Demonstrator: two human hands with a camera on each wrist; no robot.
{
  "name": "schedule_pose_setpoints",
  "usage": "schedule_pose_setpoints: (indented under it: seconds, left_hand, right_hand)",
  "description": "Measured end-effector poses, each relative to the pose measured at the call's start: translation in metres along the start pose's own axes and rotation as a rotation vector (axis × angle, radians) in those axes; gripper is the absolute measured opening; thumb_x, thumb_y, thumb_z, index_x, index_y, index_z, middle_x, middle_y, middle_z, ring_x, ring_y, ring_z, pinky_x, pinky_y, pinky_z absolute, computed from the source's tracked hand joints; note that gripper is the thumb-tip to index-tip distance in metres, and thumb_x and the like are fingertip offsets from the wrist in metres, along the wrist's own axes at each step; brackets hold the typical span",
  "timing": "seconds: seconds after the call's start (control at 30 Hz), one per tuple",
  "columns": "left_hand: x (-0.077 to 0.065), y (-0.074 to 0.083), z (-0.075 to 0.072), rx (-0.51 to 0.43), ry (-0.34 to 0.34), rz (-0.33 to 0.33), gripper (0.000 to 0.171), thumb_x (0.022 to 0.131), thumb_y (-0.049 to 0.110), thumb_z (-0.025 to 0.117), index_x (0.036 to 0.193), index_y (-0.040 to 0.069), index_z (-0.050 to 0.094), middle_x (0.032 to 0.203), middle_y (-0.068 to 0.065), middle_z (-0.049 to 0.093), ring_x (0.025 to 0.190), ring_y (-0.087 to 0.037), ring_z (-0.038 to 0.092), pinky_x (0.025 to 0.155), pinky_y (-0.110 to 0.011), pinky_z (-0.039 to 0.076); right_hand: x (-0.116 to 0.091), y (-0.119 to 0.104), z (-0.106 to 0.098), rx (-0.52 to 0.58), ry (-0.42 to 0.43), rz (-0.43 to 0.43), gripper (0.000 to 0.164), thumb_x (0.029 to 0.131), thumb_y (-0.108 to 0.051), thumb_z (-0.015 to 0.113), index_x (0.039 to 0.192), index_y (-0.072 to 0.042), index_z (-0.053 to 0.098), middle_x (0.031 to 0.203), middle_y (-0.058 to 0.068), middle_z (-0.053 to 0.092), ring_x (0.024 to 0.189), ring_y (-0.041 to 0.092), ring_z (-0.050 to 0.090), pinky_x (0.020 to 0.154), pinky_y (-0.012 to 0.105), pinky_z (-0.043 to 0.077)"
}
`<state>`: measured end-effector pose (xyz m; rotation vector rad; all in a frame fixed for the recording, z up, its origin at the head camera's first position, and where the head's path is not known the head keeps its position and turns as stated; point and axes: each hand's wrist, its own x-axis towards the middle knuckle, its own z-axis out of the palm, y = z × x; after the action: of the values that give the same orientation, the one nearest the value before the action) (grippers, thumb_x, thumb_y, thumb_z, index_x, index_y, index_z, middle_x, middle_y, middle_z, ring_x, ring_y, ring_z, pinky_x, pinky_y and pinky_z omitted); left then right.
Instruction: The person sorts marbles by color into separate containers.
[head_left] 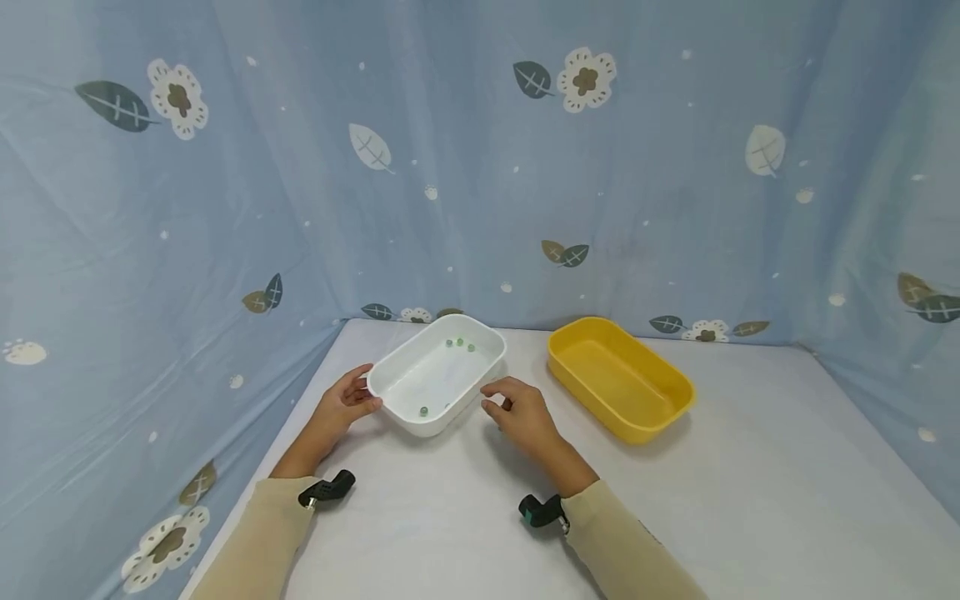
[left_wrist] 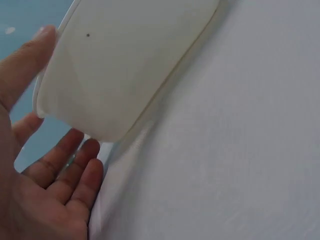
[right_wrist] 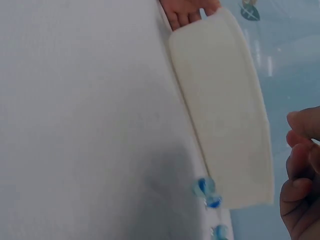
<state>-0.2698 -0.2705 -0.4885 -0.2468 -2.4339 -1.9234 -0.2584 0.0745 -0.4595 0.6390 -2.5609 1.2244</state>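
A white plastic basin (head_left: pixel 420 421) rests on the table with several small greenish marbles (head_left: pixel 423 411) scattered on its floor. My left hand (head_left: pixel 341 410) holds its left end, thumb at the near side and fingers round the outer corner. In the left wrist view, the fingers (left_wrist: pixel 75 167) curl loosely below the basin's edge. Just off the basin's right side hovers my right hand (head_left: pixel 525 417), fingers loosely bent, thumb and forefinger slightly apart. Nothing shows between them, though the palm is hidden. Blue-and-clear marbles (right_wrist: pixel 204 186) sit outside the basin's end in the right wrist view.
A yellow basin (head_left: pixel 626 404) stands to the right of my right hand, with no contents visible. The white-covered table (head_left: pixel 750 467) meets a blue patterned curtain (head_left: pixel 480 167) at the back and sides.
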Motion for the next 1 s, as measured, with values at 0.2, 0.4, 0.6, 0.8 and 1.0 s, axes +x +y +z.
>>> schedule_pose_setpoints:
  seconds: [0.2, 0.4, 0.6, 0.8, 1.0]
  left_hand:
    - [-0.008, 0.009, -0.003, 0.148, 0.111, -0.029, 0.068, 0.089, 0.029, 0.073, 0.145, 0.004, 0.043, 0.132, -0.018, 0.054, 0.117, -0.03, 0.052, 0.089, -0.025, 0.046]
    - [-0.008, 0.025, 0.005, 0.318, 0.211, 0.052, 0.059, 0.088, 0.037, 0.073, 0.132, 0.002, 0.056, 0.121, -0.014, 0.06, 0.11, -0.027, 0.055, 0.092, -0.036, 0.046]
    - [-0.011, 0.046, 0.017, 0.459, 0.249, 0.192, 0.047, 0.089, 0.032, 0.073, 0.123, 0.002, 0.062, 0.115, -0.014, 0.062, 0.104, -0.031, 0.056, 0.09, -0.047, 0.046]
    - [-0.021, 0.065, 0.035, 0.53, 0.25, 0.322, 0.032, 0.087, 0.029, 0.075, 0.111, 0.008, 0.07, 0.102, -0.005, 0.066, 0.09, -0.025, 0.059, 0.078, -0.044, 0.051]
    - [-0.039, 0.08, 0.059, 0.536, 0.173, 0.393, 0.019, 0.084, 0.02, 0.078, 0.101, 0.013, 0.073, 0.086, 0.008, 0.065, 0.077, -0.014, 0.057, 0.067, -0.033, 0.05]
  right_hand:
    - [-0.012, 0.003, -0.027, -0.051, 0.021, -0.027, 0.018, 0.089, -0.015, 0.073, 0.107, -0.013, 0.073, 0.096, -0.009, 0.066, 0.062, 0.01, 0.049, 0.051, 0.024, 0.046]
    - [-0.027, 0.012, -0.059, -0.101, 0.047, 0.005, 0.017, 0.089, -0.015, 0.073, 0.105, -0.018, 0.074, 0.092, -0.013, 0.064, 0.061, 0.011, 0.048, 0.051, 0.024, 0.045]
    - [-0.038, 0.022, -0.09, -0.151, 0.08, -0.024, 0.018, 0.089, -0.014, 0.073, 0.107, -0.016, 0.073, 0.096, -0.01, 0.065, 0.062, 0.012, 0.048, 0.052, 0.024, 0.045]
    - [-0.054, 0.036, -0.118, -0.173, 0.159, -0.102, 0.016, 0.088, -0.01, 0.073, 0.104, -0.016, 0.073, 0.09, -0.009, 0.064, 0.06, 0.01, 0.047, 0.051, 0.024, 0.043]
    - [-0.082, 0.054, -0.142, -0.209, 0.3, -0.141, 0.014, 0.086, -0.006, 0.074, 0.099, -0.007, 0.074, 0.092, -0.003, 0.068, 0.072, 0.011, 0.055, 0.061, 0.024, 0.05]
